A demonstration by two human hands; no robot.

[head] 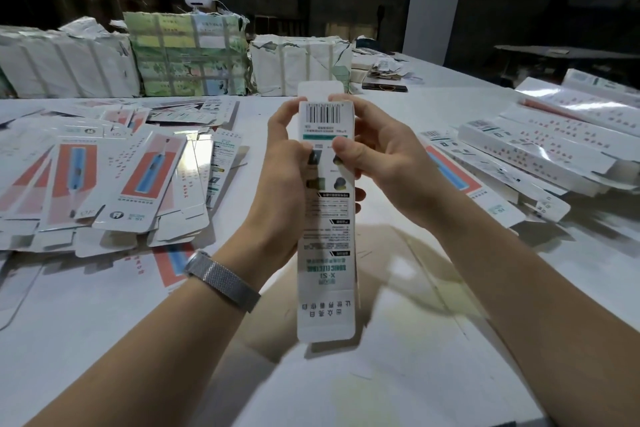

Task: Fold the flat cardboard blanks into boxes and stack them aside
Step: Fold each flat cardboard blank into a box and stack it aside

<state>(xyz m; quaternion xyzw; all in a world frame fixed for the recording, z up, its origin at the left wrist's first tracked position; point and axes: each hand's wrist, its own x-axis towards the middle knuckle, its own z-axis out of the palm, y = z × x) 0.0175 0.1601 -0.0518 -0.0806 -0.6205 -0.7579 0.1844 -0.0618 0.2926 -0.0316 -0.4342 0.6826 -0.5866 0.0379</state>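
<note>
Both hands, left (289, 163) and right (377, 156), grip upright box (326, 236) over table (398, 374)

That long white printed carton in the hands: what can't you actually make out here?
Head view only:
- Long white printed carton: its far side faces away; both hands cover its middle edges.
- Its small print: blurred.
- Near end flap: motion-blurred.
- Flat white-and-red blanks: the heap runs off the left edge.

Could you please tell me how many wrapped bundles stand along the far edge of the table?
3: a white bundle at left, a green printed bundle in the middle, another white bundle right of it; more may be hidden.
</note>
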